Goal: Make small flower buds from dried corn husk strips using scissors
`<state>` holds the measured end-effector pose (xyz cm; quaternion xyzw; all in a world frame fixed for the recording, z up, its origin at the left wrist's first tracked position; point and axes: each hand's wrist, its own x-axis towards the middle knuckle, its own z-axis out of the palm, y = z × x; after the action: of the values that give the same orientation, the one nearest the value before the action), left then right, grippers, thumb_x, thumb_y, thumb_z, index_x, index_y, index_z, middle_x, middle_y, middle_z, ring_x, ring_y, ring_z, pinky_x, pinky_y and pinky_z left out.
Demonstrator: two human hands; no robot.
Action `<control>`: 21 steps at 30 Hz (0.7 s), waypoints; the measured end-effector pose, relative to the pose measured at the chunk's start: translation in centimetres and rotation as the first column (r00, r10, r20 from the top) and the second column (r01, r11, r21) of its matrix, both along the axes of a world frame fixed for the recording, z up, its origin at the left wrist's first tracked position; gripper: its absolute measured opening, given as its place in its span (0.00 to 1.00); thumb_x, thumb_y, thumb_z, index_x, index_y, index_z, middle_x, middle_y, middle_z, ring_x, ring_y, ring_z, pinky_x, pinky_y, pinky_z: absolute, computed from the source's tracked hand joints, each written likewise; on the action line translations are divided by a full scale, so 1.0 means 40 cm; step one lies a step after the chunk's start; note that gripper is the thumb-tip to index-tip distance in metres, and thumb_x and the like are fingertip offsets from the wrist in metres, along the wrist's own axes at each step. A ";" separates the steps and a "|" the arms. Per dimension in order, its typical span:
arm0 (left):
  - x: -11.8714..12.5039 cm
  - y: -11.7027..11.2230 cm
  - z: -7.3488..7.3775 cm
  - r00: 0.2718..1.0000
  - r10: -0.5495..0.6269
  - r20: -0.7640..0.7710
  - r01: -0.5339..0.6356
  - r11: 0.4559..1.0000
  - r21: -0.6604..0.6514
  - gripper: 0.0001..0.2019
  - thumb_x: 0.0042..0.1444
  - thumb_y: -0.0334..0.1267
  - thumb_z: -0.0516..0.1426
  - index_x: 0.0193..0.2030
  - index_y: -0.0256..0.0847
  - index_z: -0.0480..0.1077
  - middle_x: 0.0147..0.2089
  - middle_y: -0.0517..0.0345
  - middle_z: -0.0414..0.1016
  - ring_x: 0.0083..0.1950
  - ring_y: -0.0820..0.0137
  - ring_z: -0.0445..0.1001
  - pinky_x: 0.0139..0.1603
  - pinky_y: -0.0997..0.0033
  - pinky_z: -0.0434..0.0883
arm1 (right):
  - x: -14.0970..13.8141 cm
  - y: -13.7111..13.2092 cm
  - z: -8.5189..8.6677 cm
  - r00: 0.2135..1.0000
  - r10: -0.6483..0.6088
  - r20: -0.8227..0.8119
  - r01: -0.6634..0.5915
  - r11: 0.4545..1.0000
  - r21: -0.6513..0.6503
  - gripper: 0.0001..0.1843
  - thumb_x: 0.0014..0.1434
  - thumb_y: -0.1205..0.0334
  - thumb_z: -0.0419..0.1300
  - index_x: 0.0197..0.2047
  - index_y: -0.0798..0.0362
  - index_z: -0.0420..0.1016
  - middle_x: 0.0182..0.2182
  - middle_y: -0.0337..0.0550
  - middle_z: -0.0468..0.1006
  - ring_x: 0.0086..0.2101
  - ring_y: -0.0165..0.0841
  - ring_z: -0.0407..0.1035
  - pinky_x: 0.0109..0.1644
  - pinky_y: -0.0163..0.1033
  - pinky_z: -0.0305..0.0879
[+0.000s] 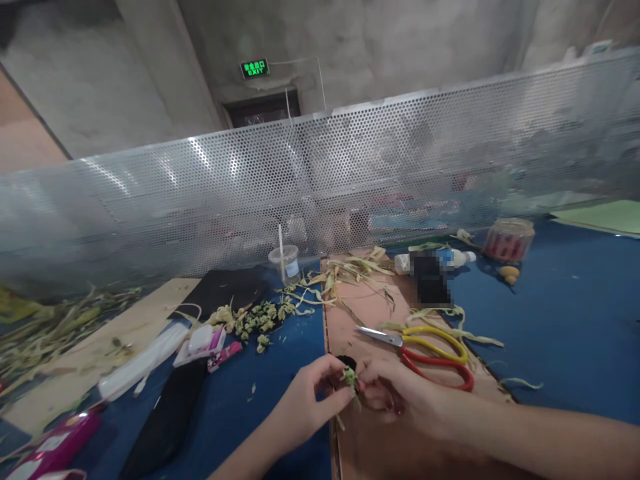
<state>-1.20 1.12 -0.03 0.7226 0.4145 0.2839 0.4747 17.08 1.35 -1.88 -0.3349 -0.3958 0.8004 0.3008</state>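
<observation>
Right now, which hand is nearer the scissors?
Right. The right hand is beside the scissors, on their near side; the left hand is farther off, left of the right hand.

Pretty dim shot. White glare streaks the left half of the perforated metal screen (240, 180), and its ends go kinda mushy. Above it, the exit sign (255, 68) glows green; below it, there's a pixelated block (433, 283) and a shadowed board (363, 297).
</observation>
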 end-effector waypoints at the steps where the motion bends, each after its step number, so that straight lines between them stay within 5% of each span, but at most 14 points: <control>1: 0.000 0.003 -0.005 0.999 0.007 0.031 -0.006 1.000 -0.028 0.07 0.52 0.37 0.55 0.34 0.36 0.65 0.32 0.58 0.67 0.34 0.73 0.64 0.36 0.74 0.62 | -0.001 0.000 -0.002 1.000 0.007 0.008 -0.007 1.000 0.008 0.03 0.46 0.64 0.51 0.24 0.53 0.60 0.16 0.30 0.53 0.19 0.23 0.46 0.21 0.29 0.42; 6: -0.004 0.016 -0.019 0.989 0.052 0.139 -0.034 0.991 -0.131 0.08 0.51 0.39 0.56 0.33 0.36 0.65 0.30 0.60 0.67 0.31 0.74 0.64 0.35 0.75 0.62 | -0.003 -0.002 -0.002 0.975 -0.145 0.169 0.098 0.960 0.261 0.05 0.50 0.61 0.52 0.27 0.53 0.62 0.18 0.31 0.58 0.18 0.23 0.49 0.19 0.29 0.43; 8: -0.005 0.017 -0.019 0.985 0.056 0.163 -0.030 0.987 -0.155 0.08 0.51 0.39 0.56 0.34 0.36 0.65 0.31 0.59 0.68 0.32 0.74 0.65 0.36 0.74 0.63 | -0.002 -0.005 0.005 0.939 -0.266 0.218 0.126 0.855 0.502 0.06 0.52 0.59 0.54 0.33 0.52 0.64 0.22 0.33 0.62 0.21 0.24 0.54 0.21 0.29 0.49; 12: -0.004 0.013 -0.014 0.977 0.048 0.210 -0.016 0.988 -0.150 0.10 0.50 0.39 0.57 0.35 0.36 0.66 0.35 0.56 0.71 0.37 0.70 0.68 0.40 0.72 0.64 | 0.008 -0.008 0.009 0.843 -0.469 0.263 0.042 0.546 0.837 0.07 0.55 0.58 0.55 0.35 0.52 0.67 0.25 0.36 0.65 0.26 0.27 0.58 0.29 0.32 0.56; 16: -0.002 0.010 -0.011 0.978 0.051 0.200 -0.025 0.991 -0.131 0.09 0.50 0.39 0.57 0.36 0.36 0.66 0.34 0.57 0.70 0.35 0.72 0.67 0.39 0.73 0.64 | 0.015 -0.005 -0.001 0.803 -0.535 0.261 -0.042 0.386 0.921 0.05 0.56 0.60 0.56 0.33 0.52 0.68 0.26 0.37 0.66 0.25 0.27 0.57 0.28 0.32 0.56; 21: 0.000 0.006 -0.007 0.984 0.050 0.172 -0.035 0.995 -0.090 0.09 0.50 0.39 0.58 0.35 0.36 0.67 0.34 0.57 0.70 0.37 0.71 0.67 0.40 0.72 0.64 | 0.015 -0.005 -0.004 0.812 -0.526 0.253 -0.081 0.328 0.941 0.05 0.57 0.61 0.55 0.33 0.52 0.69 0.28 0.38 0.66 0.25 0.26 0.58 0.27 0.31 0.55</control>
<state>-1.20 1.37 -0.32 0.6648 0.3989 0.3376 0.5338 17.68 1.14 -2.04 -0.3620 -0.7865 0.2590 0.4280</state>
